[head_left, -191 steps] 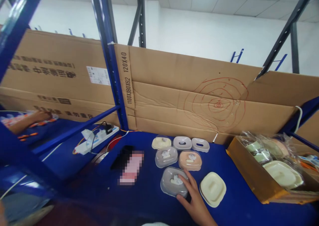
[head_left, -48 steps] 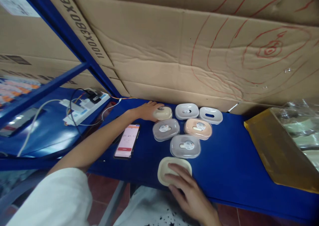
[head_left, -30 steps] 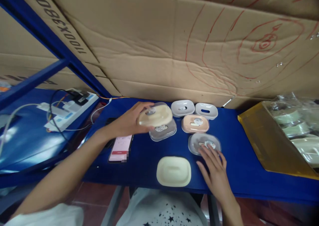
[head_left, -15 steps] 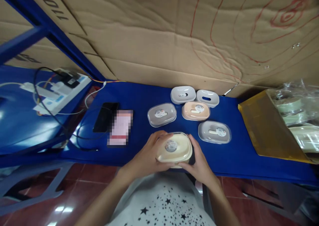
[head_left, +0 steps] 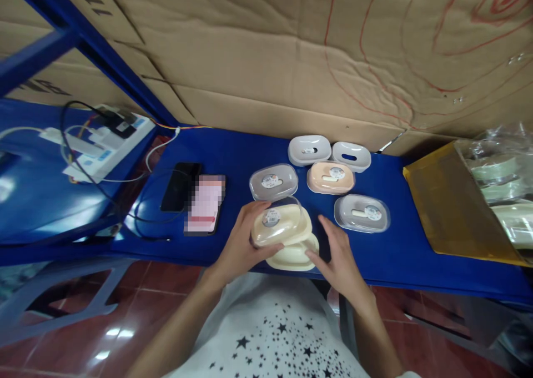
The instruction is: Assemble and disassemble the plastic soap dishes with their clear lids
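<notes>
My left hand [head_left: 245, 238] is closed around a cream soap dish [head_left: 287, 220] with a clear lid and a round sticker, tilted and lifted at the table's front edge. Below it, partly covered, lies another cream oval dish [head_left: 291, 257]. My right hand [head_left: 338, 250] has its fingers spread, with the thumb at the right rim of that lower dish; whether it touches cannot be told. Just beyond are a grey lidded soap dish [head_left: 273, 182], a peach one [head_left: 331, 177] and a light grey one [head_left: 362, 213].
Two white oval trays [head_left: 309, 150] with slots stand at the back by the cardboard [head_left: 258, 61]. On the right is an open carton [head_left: 441, 200] of bagged pale green dishes [head_left: 497, 170]. Leftward lie two phones [head_left: 180, 186], cables and a power strip [head_left: 110, 150].
The cream lidded dish, held in both hands before, has moved left in my left hand. My right hand has let go of it and opened. The lower cream dish now shows.
</notes>
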### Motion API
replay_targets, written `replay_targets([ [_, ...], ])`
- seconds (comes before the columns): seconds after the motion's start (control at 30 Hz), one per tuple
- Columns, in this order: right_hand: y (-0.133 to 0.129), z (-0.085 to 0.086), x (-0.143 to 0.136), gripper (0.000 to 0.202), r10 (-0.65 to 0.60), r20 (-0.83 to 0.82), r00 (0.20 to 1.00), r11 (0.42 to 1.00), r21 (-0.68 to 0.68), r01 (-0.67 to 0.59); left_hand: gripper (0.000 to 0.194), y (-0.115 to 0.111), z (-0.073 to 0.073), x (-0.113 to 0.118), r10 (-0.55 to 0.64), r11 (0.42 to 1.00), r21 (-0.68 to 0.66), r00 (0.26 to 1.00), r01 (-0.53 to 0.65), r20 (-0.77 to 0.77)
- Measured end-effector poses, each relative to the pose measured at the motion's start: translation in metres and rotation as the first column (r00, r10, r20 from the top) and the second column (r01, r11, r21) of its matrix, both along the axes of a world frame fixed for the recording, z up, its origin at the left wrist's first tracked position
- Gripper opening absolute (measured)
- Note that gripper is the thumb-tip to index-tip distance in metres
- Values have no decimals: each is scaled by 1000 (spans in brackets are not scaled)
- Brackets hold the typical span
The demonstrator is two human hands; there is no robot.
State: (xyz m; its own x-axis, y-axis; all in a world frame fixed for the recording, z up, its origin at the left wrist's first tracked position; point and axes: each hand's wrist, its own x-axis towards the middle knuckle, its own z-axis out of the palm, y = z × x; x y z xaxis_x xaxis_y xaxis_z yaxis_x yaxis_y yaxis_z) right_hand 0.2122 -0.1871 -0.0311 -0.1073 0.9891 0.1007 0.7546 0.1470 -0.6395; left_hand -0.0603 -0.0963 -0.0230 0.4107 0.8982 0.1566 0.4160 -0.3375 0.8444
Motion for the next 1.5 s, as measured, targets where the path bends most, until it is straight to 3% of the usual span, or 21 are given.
replay_targets([
  [0.13, -21, -7, 6, 71, 196, 124, 973, 980, -42, -192, 84, -2, -8, -16, 82, 995, 68, 986, -73, -144],
  [0.27, -33, -15, 15, 60, 103, 156, 982, 994, 2, -105, 83, -8, -12, -22, 102, 993, 83, 978, -88, -184],
  [0.4, -27, -14, 14, 68, 92, 146, 985, 996, -14, -91, 81, -7, -11, -15, 33, 996, 87, 991, -22, -128],
  [0.57, -15, -13, 6, 96, 13, 68, 998, 999, -31, -11, 87, -8, -15, 1, -143, 988, 46, 988, 145, -52],
  [0.7, -6, -15, 4, 98, 57, 50, 997, 998, -33, -55, 88, -9, -20, 6, -193, 981, 19, 980, 194, -51],
  [1.0, -26, -8, 35, 73, 11, 55, 998, 999, -35, -9, 81, -1, -17, -29, 29, 994, 110, 980, -7, -195],
  [1.2, -32, -11, 48, 67, -86, 92, 992, 996, 33, 83, 76, 0, -23, -36, 74, 970, 244, 928, 18, -365],
  [1.3, -29, -1, 50, 62, -88, 105, 991, 993, 84, 79, 78, 1, -21, -28, 72, 959, 281, 921, 42, -383],
  [1.4, -21, 20, 62, 54, -127, 141, 982, 978, 181, 101, 81, 0, -16, -20, 69, 960, 278, 930, 36, -360],
  [1.5, 11, 44, 91, 47, -108, 231, 967, 959, 279, 40, 79, -2, -11, -13, 97, 948, 317, 923, 29, -373],
])
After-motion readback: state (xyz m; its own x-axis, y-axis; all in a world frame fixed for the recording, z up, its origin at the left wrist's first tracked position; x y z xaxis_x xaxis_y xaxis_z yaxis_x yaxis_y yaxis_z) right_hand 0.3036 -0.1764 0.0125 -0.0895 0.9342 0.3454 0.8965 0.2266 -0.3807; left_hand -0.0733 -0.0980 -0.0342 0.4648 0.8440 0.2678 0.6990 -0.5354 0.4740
